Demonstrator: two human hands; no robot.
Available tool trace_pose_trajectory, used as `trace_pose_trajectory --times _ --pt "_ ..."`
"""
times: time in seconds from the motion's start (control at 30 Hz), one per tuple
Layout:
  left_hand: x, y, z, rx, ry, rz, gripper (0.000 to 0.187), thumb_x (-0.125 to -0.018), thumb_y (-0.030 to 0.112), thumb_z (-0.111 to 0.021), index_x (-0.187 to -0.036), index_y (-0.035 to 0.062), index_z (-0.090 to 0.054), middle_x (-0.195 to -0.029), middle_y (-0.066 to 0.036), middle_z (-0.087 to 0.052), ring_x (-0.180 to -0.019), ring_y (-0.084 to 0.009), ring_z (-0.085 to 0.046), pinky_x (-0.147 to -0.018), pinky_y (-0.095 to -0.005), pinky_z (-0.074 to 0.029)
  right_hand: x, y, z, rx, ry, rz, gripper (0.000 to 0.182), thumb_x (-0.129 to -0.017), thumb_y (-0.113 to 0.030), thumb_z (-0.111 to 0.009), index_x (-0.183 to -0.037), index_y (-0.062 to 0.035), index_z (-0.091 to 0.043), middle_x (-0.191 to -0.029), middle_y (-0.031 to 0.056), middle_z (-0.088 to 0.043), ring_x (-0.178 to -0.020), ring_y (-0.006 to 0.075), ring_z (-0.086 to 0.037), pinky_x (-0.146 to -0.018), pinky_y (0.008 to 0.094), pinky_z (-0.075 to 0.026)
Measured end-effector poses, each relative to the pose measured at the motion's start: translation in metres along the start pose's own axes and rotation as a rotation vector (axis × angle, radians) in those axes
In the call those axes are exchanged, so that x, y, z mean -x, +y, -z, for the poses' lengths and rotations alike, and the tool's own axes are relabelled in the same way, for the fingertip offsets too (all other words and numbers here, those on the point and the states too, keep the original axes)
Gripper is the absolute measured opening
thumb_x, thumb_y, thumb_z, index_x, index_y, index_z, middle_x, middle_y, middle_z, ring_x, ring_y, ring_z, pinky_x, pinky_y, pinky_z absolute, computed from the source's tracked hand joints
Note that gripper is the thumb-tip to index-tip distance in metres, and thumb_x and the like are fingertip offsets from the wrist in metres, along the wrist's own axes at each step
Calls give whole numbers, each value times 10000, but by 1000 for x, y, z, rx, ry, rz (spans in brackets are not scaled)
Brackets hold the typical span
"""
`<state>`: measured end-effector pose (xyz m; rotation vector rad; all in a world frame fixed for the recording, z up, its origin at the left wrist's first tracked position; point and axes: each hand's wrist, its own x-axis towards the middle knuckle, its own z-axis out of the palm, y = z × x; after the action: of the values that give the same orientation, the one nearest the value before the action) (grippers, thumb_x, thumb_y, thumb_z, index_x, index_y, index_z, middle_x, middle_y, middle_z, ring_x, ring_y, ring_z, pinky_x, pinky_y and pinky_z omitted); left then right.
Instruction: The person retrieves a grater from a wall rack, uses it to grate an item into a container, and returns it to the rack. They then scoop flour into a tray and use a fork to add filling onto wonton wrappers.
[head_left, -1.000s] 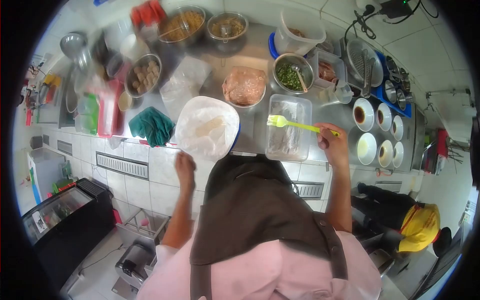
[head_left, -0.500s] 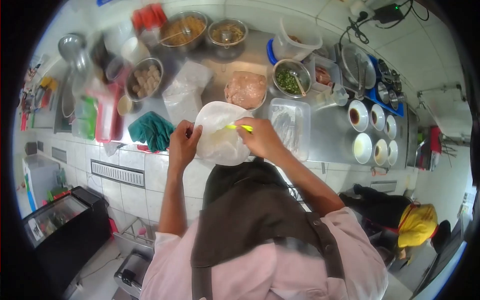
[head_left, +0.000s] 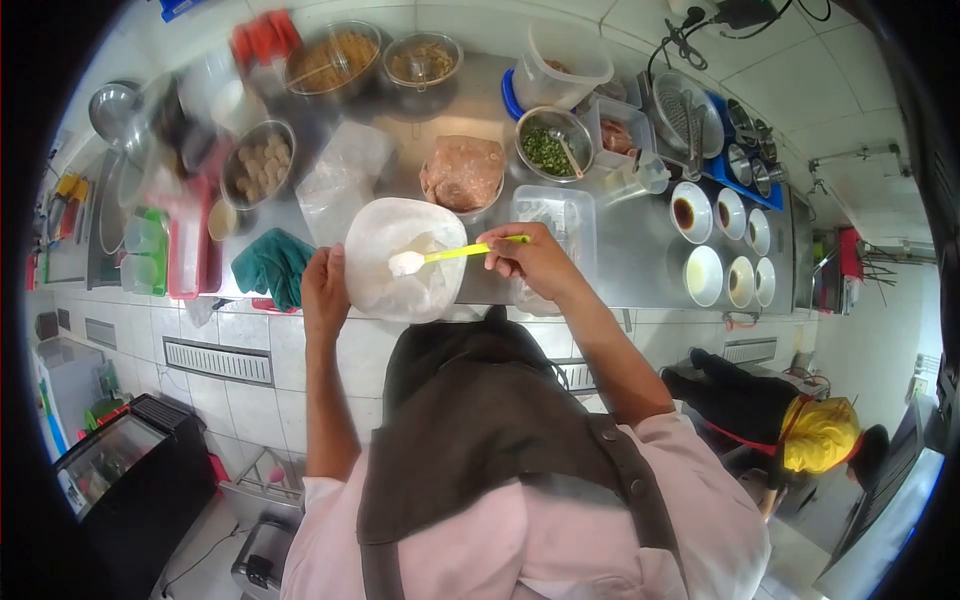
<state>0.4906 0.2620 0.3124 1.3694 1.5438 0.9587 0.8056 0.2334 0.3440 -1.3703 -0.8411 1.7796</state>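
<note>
My left hand [head_left: 326,290] grips the left rim of a white square bowl [head_left: 375,225], held at the counter's front edge. A yellow-green spoon [head_left: 475,249] is pinched in my right hand [head_left: 530,262], its tip over the bowl with white stuff on it. Some pale, whitish matter lies in the bowl. Just behind is a lump of pinkish minced meat [head_left: 463,172] on a metal bowl. A clear plastic container [head_left: 582,230] stands behind my right hand, and a plastic bag [head_left: 340,180] lies behind the white bowl.
A green cloth [head_left: 270,265] hangs at the counter edge on the left. Meatballs [head_left: 262,168] and chopped greens [head_left: 545,152] sit in metal bowls. Small sauce bowls [head_left: 703,275] stand at the right. Another person in a yellow top [head_left: 820,437] is at the lower right.
My right hand has drawn back to the right of the bowl, and the spoon's white-loaded end now shows. The whole view has shifted, with the counter items further left.
</note>
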Motion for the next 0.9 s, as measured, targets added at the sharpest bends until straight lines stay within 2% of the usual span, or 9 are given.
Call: trace_pose_trajectory --times 0.2,0.37,0.43,0.63,0.7,0.73,0.83,0.87,0.9 --pt "15 -16 -2 423 142 289 417 -1038 388 -402 -803 86 -567 -561 52 -401 -425 -34 -330 -386 -210 -232 1 7 7 -193 -3 6 190 -942 -56 -560 -1076 43 -651 -744 89 -646 -541 81 -493 -501 196 -381" --pt "49 -72 0 557 7 372 422 -1034 425 -382 -742 138 -482 -553 66 -307 -428 -44 -259 -391 -228 -191 23 -1 35 -339 14 76 204 -941 -60 -559 -1090 53 -641 -756 95 -646 -556 83 -497 -506 195 -375" --pt "69 -108 3 599 -193 551 413 -1024 444 -396 -752 143 -468 -553 65 -303 -432 -53 -265 -394 -239 -198 42 -2 62 -357 55 127 210 -936 -55 -557 -1092 59 -638 -752 98 -641 -578 86 -508 -509 197 -369" --pt "125 -174 8 487 -487 908 365 -1009 443 -430 -865 125 -534 -547 62 -308 -432 -67 -314 -406 -234 -237 93 18 151 -271 371 151 202 -916 -78 -582 -1047 61 -649 -726 79 -618 -582 90 -510 -523 198 -377" --pt "135 -194 3 233 -507 941 312 -1008 393 -439 -901 118 -542 -552 53 -329 -438 -84 -339 -415 -250 -262 88 31 163 -228 420 172 191 -904 -58 -570 -1029 59 -654 -742 76 -625 -592 96 -528 -533 210 -403" --pt "138 -204 2 188 -528 953 287 -996 370 -451 -954 109 -563 -600 18 -446 -488 -113 -425 -436 -265 -307 84 35 161 -90 419 121 182 -896 -41 -561 -1014 58 -658 -739 76 -629 -587 100 -534 -532 216 -411" --pt "153 -223 5 83 -585 921 312 -977 401 -476 -1001 106 -576 -708 -28 -565 -577 -142 -525 -468 -259 -359 73 49 162 119 350 45 168 -886 -35 -556 -973 49 -673 -715 71 -636 -577 109 -560 -534 231 -439" --pt "150 -233 11 -222 -766 664 374 -964 449 -486 -1052 96 -575 -792 -55 -613 -658 -159 -586 -512 -261 -420 69 52 159 165 419 56 168 -886 -52 -565 -972 41 -677 -706 71 -638 -580 110 -572 -544 239 -452" --pt "153 -257 17 -235 -776 661 374 -964 449 -486 -1052 96 -575 -792 -55 -613 -658 -159 -586 -512 -261 -420 64 55 157 213 488 63 170 -886 -69 -574 -972 32 -680 -697 70 -639 -583 112 -584 -555 247 -465"
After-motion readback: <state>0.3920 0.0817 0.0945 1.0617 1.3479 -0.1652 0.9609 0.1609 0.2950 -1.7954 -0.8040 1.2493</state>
